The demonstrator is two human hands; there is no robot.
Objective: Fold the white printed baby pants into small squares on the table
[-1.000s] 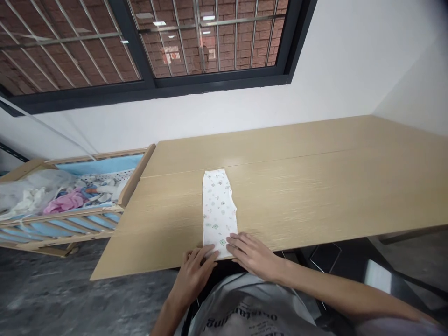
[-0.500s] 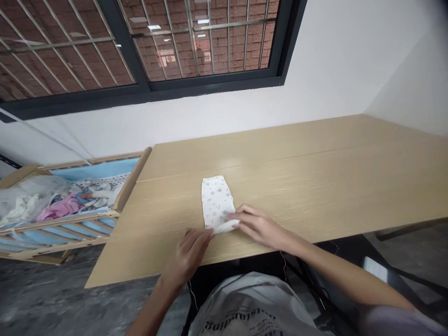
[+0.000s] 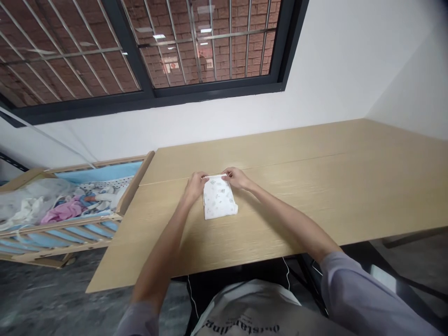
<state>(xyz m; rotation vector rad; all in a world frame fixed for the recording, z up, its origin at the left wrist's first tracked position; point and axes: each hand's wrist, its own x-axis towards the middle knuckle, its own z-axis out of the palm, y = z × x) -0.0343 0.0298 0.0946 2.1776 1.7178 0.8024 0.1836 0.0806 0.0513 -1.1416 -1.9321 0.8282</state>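
White with tiny green and dark pictures on it, the little cloth [image 3: 220, 200] lies on the pale wooden table [image 3: 308, 196]. It looks folded over into a short, flat shape. I see it left of the middle of the table top, between the near edge and the long thin line that runs across the wood. Its far edge is the narrow one, and its near edge is wider, with a small bump at the right corner.

My left hand [image 3: 196, 184] has the far left corner of the cloth in a small pinch, thumb on one side and fingers on the other. My right hand [image 3: 235, 177] does the same at the far right corner. Both grips are narrow, and the edge of the cloth goes straight from one hand to the other. Both arms reach out over the table, and the right sleeve [image 3: 350, 284] is a soft grey-purple. Below, I can see a shirt [image 3: 241, 322] with dark letters.

On the left, by the end of the table, I see a wooden crib [image 3: 136, 184] with blue cloth inside. A pink cloth [image 3: 63, 210] lies in it with other clothes, and a see-through bag [image 3: 45, 189] sits near them. Past the table is a white wall [image 3: 332, 79] and a window with a dark frame [image 3: 217, 91], metal bars and red bricks behind.
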